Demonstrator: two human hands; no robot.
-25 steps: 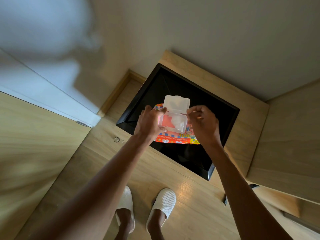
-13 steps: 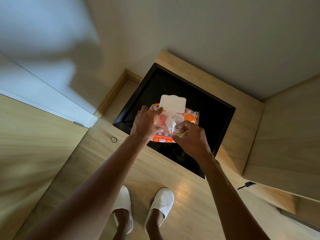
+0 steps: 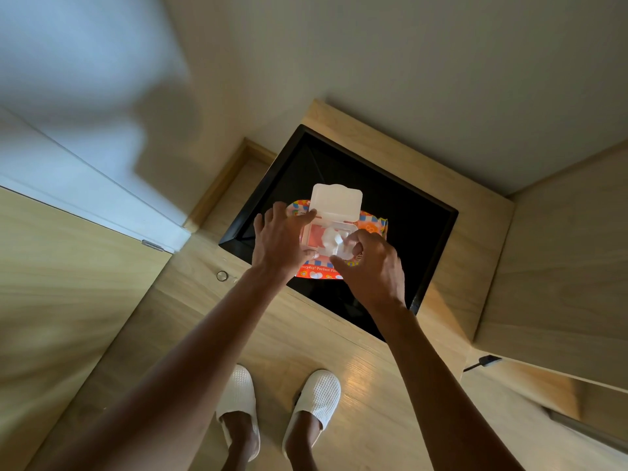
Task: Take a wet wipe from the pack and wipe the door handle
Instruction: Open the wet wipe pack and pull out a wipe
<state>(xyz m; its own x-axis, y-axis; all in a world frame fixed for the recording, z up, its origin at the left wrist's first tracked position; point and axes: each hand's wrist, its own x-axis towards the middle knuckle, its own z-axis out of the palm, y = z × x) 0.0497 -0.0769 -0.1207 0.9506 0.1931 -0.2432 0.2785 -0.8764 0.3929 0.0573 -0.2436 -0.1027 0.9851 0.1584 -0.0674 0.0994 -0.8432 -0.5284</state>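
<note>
Over black tray (image 3: 424,232), left hand (image 3: 280,243) steadies pack (image 3: 316,271) (lid up), right hand (image 3: 372,266) pinching wipe (image 3: 331,237)

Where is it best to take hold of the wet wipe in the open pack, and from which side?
Pinch the crumpled white tuft of the wet wipe that stands up through the pack opening, coming from above with the right hand. The flipped-back lid blocks the far side, and the left hand steadies the pack's left edge.

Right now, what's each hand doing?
Left hand: closed on the wipes pack, steadying it.
Right hand: fingers pinching the wet wipe at the opening.
</note>
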